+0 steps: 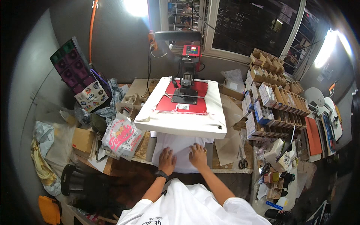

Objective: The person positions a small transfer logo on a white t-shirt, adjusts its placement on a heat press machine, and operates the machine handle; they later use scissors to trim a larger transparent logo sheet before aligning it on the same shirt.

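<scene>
A white piece of fabric (181, 146) lies on the lower platen of a heat press, beneath its raised white-covered upper plate (176, 123) with a red top and black mechanism. My left hand (167, 161), with a dark watch at the wrist, rests on the fabric's left part, fingers apart. My right hand (197, 155) lies on the fabric's right part, fingers spread. Both hands are just in front of the upper plate, which hides the back of the fabric.
Cardboard compartment trays (280, 105) are stacked at right. Black-handled scissors (243, 163) lie right of the press. A printed white bag (120, 137) and cardboard box (83, 139) sit at left, near a black chair (69, 176). Another person (186, 14) appears through the window.
</scene>
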Demonstrator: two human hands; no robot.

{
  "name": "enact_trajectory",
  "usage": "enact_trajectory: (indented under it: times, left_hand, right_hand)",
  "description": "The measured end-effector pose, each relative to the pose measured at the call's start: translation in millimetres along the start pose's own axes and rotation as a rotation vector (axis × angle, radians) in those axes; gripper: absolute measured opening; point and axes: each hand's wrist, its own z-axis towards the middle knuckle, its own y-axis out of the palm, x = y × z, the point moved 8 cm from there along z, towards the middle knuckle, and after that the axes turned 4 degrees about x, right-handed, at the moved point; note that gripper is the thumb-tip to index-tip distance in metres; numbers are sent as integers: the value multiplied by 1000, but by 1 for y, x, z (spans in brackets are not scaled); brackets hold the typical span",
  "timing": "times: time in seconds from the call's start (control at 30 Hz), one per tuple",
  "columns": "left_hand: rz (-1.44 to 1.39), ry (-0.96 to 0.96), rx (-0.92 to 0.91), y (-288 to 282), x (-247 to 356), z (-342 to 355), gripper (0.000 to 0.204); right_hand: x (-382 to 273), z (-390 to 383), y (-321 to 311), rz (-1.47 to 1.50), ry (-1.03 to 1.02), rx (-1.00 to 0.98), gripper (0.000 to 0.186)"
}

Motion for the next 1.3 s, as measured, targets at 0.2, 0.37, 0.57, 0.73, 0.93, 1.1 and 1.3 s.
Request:
enact_trajectory:
  times: [0.2,0.37,0.57,0.73,0.93,1.1,1.3]
  left_hand:
    - [-176,44,-50,-22,2,-22,43]
    - [-405,-54,-75,-32,-40,-10,37]
    - [-306,-4,87,-43,-51,86,48]
    - [-81,164,-73,-10,-78,116,50]
    - [-347,244,-147,-59,-31,137,48]
    - [-231,275,-120,-106,-22,143,44]
    - [-282,23,-221,-96,-81,125,40]
  right_hand:
    - [56,92,36,-74,27,179,29]
    - [58,104,33,4,31,285,26]
    - [-10,35,21,33,-159,-187,17]
    - [-36,-13,24,248,18,-658,20]
    - [3,107,31,8,125,41,59]
    - [9,130,49,-2,222,-320,58]
    - [108,48,-16,1260,667,216,40]
